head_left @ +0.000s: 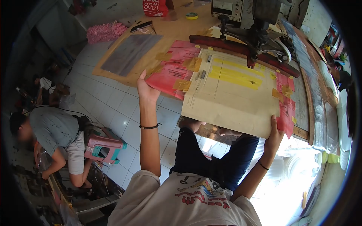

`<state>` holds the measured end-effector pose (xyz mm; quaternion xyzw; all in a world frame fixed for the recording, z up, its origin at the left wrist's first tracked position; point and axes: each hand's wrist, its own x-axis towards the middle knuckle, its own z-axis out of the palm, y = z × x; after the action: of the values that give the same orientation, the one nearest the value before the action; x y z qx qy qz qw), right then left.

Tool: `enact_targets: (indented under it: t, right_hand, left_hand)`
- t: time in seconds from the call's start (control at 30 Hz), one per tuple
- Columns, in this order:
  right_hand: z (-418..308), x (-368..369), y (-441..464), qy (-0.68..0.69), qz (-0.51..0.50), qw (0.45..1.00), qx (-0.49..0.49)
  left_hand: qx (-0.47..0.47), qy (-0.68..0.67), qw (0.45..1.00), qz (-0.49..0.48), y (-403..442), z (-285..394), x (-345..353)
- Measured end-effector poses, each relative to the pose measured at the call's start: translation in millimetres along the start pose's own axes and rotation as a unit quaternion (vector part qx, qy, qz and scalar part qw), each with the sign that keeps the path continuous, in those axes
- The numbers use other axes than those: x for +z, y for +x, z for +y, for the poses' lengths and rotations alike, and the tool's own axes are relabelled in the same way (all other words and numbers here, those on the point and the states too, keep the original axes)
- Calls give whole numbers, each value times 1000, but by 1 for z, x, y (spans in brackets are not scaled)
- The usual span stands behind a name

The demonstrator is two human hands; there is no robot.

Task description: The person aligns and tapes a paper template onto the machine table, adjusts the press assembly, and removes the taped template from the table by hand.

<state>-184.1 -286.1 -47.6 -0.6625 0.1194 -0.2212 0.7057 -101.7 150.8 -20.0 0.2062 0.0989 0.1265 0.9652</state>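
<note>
A beige card sheet (233,101) with yellow tape strips lies partly under the dark red bar of a press-like machine (260,52). Red plastic film (175,71) is fixed to its left side with brown tape, and more red film (287,101) runs along its right side. My left hand (147,88) grips the outer left corner of the red film, thumb on top. At the near right corner, my right hand (275,132) pinches the sheet's edge, its fingers partly hidden underneath. The card's front edge hangs over my lap.
A grey sheet (130,54), a yellow tape roll (191,16) and a red bag (154,7) rest on the brown-covered table (169,30). At left, another person (56,124) bends forward by a plastic stool (103,147). Clear plastic (315,86) lines the right side.
</note>
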Motion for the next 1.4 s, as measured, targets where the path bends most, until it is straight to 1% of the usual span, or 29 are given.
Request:
enact_targets:
  t: [0.2, 0.3, 0.4, 0.5, 0.6, 0.63, 0.7, 0.8, 0.9, 1.0, 1.1, 1.2, 1.23, 1.3, 1.33, 1.37, 1.4]
  right_hand:
    - [5, -3, 3, -20, -3, 1000, -2]
    - [4, -2, 2, -16, -6, 1000, -8]
    - [0, 0, 0, -10, -1, 1000, 2]
    - [1, -3, 1, -35, -10, 999, 0]
    - [0, -3, 1, -25, -12, 1000, 2]
    - [0, -3, 1, -28, -12, 1000, 0]
    - [0, -4, 1, -37, -14, 999, -5]
    - [0, -4, 1, -35, -13, 999, -1]
    - [3, -3, 2, -32, -15, 999, -12]
    - [2, -2, 2, -41, -8, 999, -33]
    - [8, -5, 4, -43, -8, 999, -30]
    - [6, -8, 5, -6, -31, 999, 22]
    - [-3, -5, 2, -9, -24, 1000, -8]
    - [-18, -8, -2, -52, -17, 998, 33]
    - [-25, -8, -1, -71, -12, 996, 50]
    - [-31, -4, -1, -60, 10, 998, 33]
    - [-32, -9, 4, -83, -6, 995, 51]
  left_hand:
    - [8, 73, 997, 22, 6, 0, -6]
    - [18, 90, 995, -27, 13, -2, -22]
    - [20, 124, 992, -10, 15, -4, -18]
    - [48, 161, 986, -1, 13, -5, -11]
    - [-3, 161, 987, -11, 21, 7, -8]
    - [-47, 167, 984, -41, 27, 14, -7]
    - [-135, 177, 970, -99, 45, 30, -3]
    - [-153, 267, 950, -58, 68, 40, 7]
    - [-118, 402, 906, -50, 77, 39, 15]
    - [-96, 524, 842, -89, 80, 36, 16]
    - [-94, 552, 818, -135, 96, 35, 4]
    - [-46, 559, 819, -121, 99, 33, -2]
    - [-48, 552, 826, -101, 87, 33, 10]
    - [-52, 535, 841, -66, 56, 34, 27]
    - [-69, 466, 877, -92, 50, 33, 23]
    - [-85, 395, 907, -116, 45, 36, 13]
    - [-99, 321, 931, -140, 38, 38, 7]
